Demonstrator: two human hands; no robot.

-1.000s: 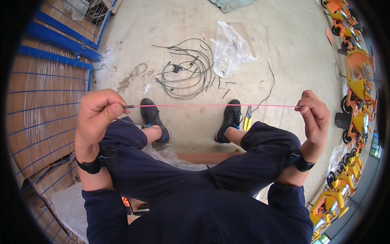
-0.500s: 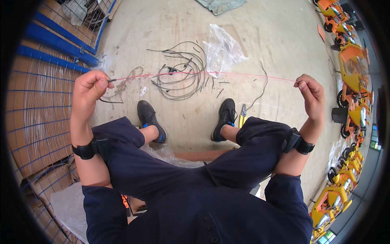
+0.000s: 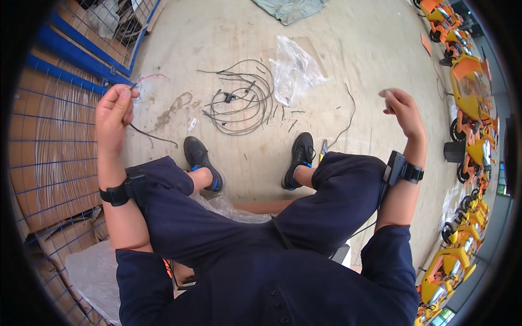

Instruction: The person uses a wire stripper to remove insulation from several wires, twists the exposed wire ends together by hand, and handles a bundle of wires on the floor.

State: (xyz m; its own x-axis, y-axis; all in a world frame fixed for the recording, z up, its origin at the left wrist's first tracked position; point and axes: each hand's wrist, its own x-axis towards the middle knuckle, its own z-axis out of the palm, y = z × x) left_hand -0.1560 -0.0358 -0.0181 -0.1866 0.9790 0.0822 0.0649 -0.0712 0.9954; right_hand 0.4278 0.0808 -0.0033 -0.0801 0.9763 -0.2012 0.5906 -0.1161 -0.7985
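Note:
Raised at the left near the blue mesh, my left hand [image 3: 115,111] is closed in a pinch on a dark cable. One end of the cable [image 3: 155,136] hangs down below the fingers toward the floor. Out of its upper end comes a thin red wire [image 3: 154,75], which curls to the right. On the other side, my right hand [image 3: 401,108] is held up with its fingers loosely bent and their tips apart. Nothing shows between them, though the fingertips are slightly blurred.
Between and beyond my feet lies a loose coil of dark cable [image 3: 239,130], beside short cable offcuts [image 3: 283,113] and clear plastic film [image 3: 291,70]. Yellow-handled pliers [image 3: 324,149] lie by my right knee. Blue mesh [image 3: 54,117] borders the left; yellow-orange wheeled machines [image 3: 472,89] line the right.
The red wire, stretched between both hands before, has left my right hand's fingers and sprung back toward my left. My right hand's fingers have loosened. The cable's hanging end has swung right.

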